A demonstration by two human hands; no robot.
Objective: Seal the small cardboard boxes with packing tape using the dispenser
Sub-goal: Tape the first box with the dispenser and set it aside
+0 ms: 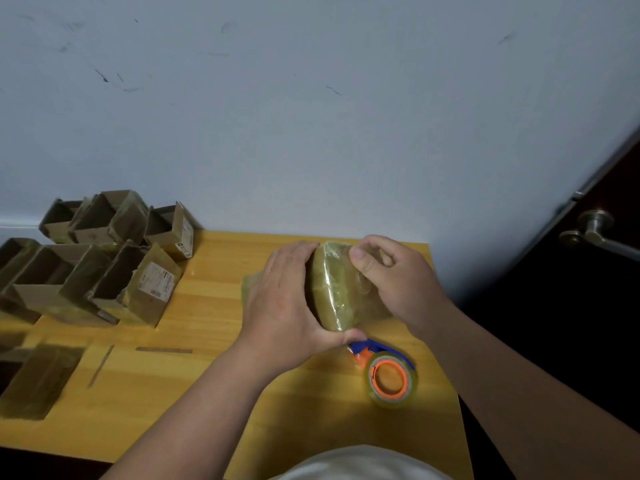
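Nearest, the tape dispenser (388, 374) lies on the wooden table (194, 393) just below both hands, while beyond it the left hand (287, 303) and right hand (398, 282) clasp the tape-wrapped box (337, 289) between them, fingers curled around its sides.

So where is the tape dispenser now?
In the head view, the dispenser lies on the table, near its right edge, just below the box that both hands hold.
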